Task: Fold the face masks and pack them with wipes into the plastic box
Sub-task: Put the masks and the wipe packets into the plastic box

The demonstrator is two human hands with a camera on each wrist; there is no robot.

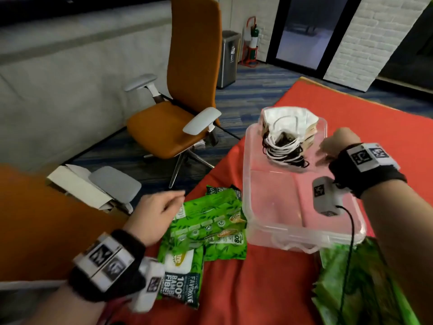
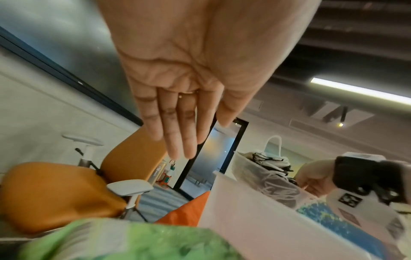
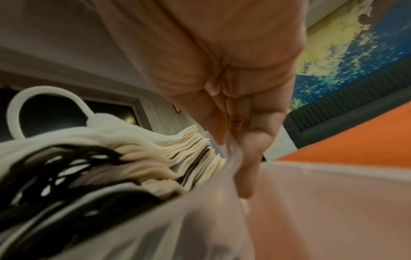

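The clear plastic box sits on the red cloth at about 3 o'clock from the centre of the head view. A stack of folded masks, white and black with loops hanging loose, fills the box's far end at 12 o'clock; the near part of the box shows only its floor.

The right hand is at the box's far right rim, at 3 o'clock from the masks. In the right wrist view its thumb and fingers pinch the thin clear wall of the box, with the stack just beside them on the inner side.

The left hand hovers at 9 o'clock from the box, over the pile of green wipes packs that lies on the cloth against the box's left side. From the left wrist view, the fingers are straight and together, palm flat, holding nothing; whether they touch the packs cannot be told.

Another green pack lies at 5 o'clock, just past the box's near right corner.

Off the cloth at 10 o'clock stands an orange chair, with a steel bin behind it at 12 o'clock.
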